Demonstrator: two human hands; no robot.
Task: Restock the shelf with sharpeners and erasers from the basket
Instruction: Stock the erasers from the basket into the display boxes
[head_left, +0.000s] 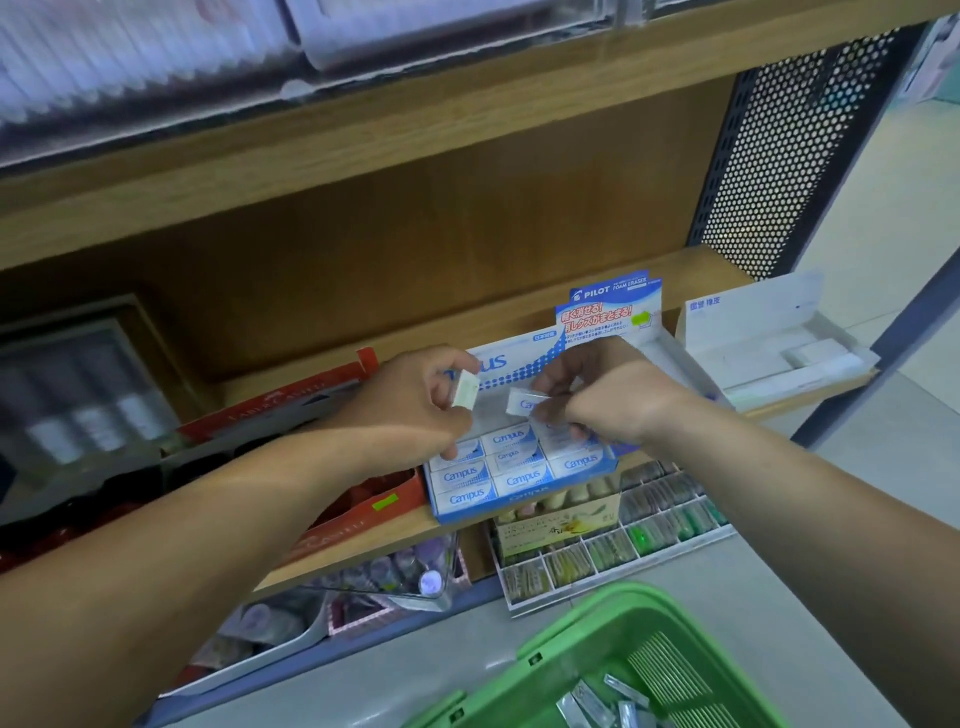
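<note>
Hands are working close together, not touching. The left hand (415, 402) is pinching a plain white eraser (465, 389) upright, and the right hand (608, 397) is gripping a Campus-sleeved eraser (523, 402) just beside it. Both are hovering over the blue Campus display box (519, 480), which is sitting on the wooden shelf (498, 319). Below, a green basket (587, 618) is holding clear-wrapped pieces (597, 701), too blurred to identify.

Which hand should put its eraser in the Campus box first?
Probably the right hand: the right eraser hangs over the middle of the box, above its rows. The left hand holds the left eraser higher, nearer the box's edge.
</note>
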